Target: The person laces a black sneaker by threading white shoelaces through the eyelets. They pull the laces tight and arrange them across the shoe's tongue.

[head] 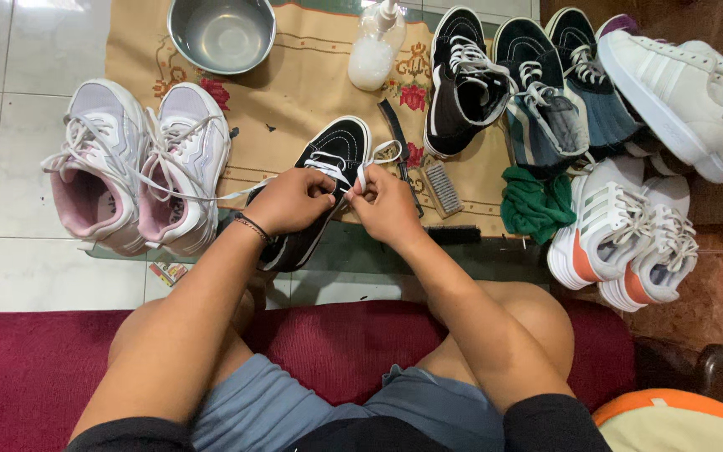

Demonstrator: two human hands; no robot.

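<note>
With the black sneaker (321,186) steadied toe-away under the left hand (289,201), the right hand (388,208) has fingers pinched shut on the white lace (370,167), drawing it taut.

Bright, even light; sharp focus

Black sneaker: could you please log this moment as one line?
left hand: on black sneaker | right hand: pinching white lace | brush: beside
</note>
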